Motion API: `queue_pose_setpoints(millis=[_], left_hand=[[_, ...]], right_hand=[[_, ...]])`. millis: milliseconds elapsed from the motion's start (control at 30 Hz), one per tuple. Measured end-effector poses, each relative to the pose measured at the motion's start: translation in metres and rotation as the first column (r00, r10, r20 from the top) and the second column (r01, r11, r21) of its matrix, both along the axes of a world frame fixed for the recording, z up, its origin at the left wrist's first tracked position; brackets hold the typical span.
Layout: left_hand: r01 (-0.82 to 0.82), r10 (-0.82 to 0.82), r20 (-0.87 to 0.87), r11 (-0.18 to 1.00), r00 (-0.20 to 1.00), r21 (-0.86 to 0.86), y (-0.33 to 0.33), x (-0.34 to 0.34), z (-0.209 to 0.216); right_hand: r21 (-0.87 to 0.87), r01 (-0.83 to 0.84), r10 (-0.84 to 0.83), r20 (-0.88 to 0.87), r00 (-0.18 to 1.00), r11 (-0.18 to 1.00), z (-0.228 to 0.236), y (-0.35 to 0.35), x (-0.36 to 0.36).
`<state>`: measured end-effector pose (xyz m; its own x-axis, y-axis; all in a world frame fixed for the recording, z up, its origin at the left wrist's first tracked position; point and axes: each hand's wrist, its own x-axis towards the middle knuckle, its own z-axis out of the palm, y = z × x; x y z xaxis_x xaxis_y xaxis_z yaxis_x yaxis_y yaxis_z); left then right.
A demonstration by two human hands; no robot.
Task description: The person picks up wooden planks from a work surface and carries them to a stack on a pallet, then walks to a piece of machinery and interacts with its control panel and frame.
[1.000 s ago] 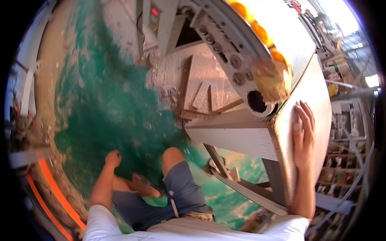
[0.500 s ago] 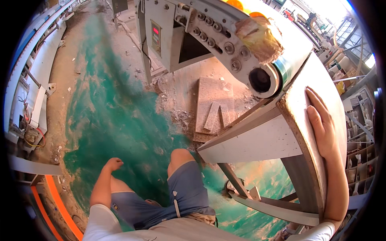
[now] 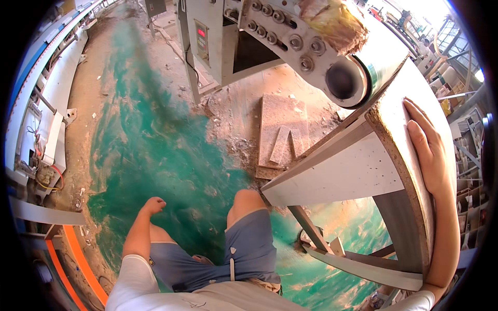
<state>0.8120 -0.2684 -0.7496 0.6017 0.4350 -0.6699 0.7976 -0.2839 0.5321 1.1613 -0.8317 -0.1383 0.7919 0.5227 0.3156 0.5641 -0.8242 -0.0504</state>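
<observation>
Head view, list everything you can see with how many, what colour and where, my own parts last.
Board: one, pale chipboard, upper right, on edge under the right hand.
Roller: one, grey metal, top right, at the board's far end.
Machine: one, grey, top centre.
Stand: one, grey metal, right of centre, beneath the board.
Offcuts: a few, pale wood, on the floor by the machine.
Floor: green, worn and dusty, centre.
Rail: one, orange, lower left.
Left hand: one, hangs free at the side, lower left.
Right hand: one, flat on the board's edge.
</observation>
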Motion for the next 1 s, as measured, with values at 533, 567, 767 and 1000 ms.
queue_pose_setpoints(millis=[533, 567, 767, 1000], left_hand=[[-0.093, 0.086, -0.099, 0.994, 0.991, -0.061, 0.019, -0.028, -0.005], [-0.105, 0.099, -0.092, 0.993, 0.991, -0.062, 0.015, -0.025, -0.002], [-0.067, 0.057, -0.136, 0.995, 0.989, -0.071, 0.014, -0.024, 0.006], [-0.083, 0.078, -0.099, 0.995, 0.992, -0.049, 0.013, -0.028, 0.002]], right_hand=[[0.043, 0.015, -0.014, -0.023, 1.0, 0.999, -0.002, 0.003, 0.001], [0.046, 0.019, -0.018, -0.019, 1.0, 0.999, -0.002, 0.002, 0.0], [0.057, 0.018, -0.018, -0.003, 1.0, 0.998, -0.003, 0.001, 0.0], [0.064, 0.006, -0.005, -0.016, 1.0, 0.998, -0.002, 0.001, -0.002]])
